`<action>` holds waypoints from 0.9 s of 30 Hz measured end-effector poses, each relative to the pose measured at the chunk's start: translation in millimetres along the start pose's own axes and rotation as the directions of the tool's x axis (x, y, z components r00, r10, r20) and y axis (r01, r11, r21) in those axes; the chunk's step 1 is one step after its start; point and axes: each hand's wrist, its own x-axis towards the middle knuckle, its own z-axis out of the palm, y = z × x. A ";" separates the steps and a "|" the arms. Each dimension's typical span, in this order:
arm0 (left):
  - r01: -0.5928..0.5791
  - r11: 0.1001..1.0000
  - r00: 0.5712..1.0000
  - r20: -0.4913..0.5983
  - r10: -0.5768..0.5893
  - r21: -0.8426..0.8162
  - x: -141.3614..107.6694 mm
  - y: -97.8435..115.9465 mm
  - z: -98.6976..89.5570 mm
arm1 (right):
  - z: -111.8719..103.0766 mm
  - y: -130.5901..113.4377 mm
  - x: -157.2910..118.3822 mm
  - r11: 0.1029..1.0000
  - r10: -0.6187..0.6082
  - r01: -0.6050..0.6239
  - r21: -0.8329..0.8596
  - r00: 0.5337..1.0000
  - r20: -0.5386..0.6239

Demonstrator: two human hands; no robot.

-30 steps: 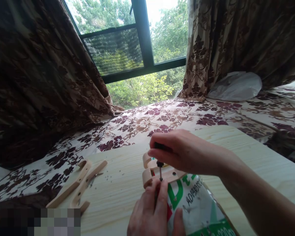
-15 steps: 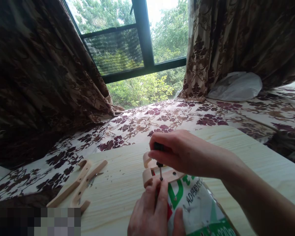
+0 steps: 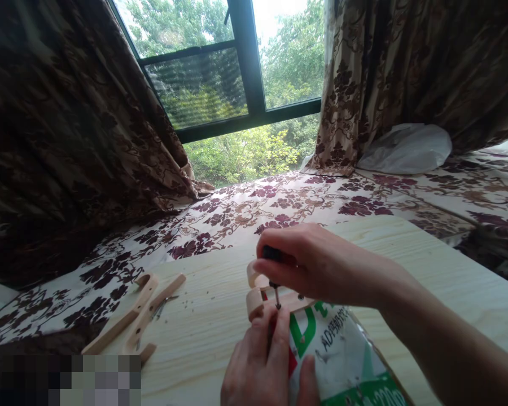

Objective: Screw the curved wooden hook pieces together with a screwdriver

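My right hand is closed around the dark handle of a screwdriver. Its shaft points down to a dark screw hole in a pale wooden hook. My left hand lies stretched out with two fingertips pressing on that wood beside the driver's tip and its thumb spread apart. Behind it is the curled end of another wooden piece, partly hidden by my right hand. Under the hook and my left hand lies a white and green printed package, with a red patch by my fingers.
Two more curved wooden pieces lie on the left of the pale wooden board, with thin metal bits and small crumbs near them. Flowered cloth spreads beyond the board. A white plastic bag rests by the curtain near the window.
My right hand has turned slightly with the screwdriver, whose handle tilts a little more to the left. My left hand stays almost in place.
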 end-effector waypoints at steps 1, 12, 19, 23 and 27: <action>0.015 1.000 1.000 -0.004 -0.015 -0.014 -1.0 1.3 1.4 | 2.6 1.8 2.0 0.999 0.036 -0.037 -0.026 0.999 -0.039; 0.010 1.000 1.000 0.025 -0.010 -0.003 -0.1 0.5 -1.7 | -1.6 5.0 -2.9 0.995 -0.032 0.033 -0.097 0.999 0.014; -0.100 0.995 0.994 0.043 0.100 -0.005 -0.7 -6.4 -3.9 | 3.0 8.9 1.9 0.980 0.096 -0.105 -0.169 0.993 -0.063; -0.013 1.000 1.000 0.026 0.014 -0.012 -0.2 -0.8 -2.5 | -2.8 -1.4 -2.6 0.998 0.000 0.002 -0.068 0.999 0.040; -0.034 0.999 0.999 0.040 0.035 -0.018 0.3 -1.8 -3.8 | 3.4 0.5 2.2 0.993 0.046 -0.051 -0.111 0.998 -0.048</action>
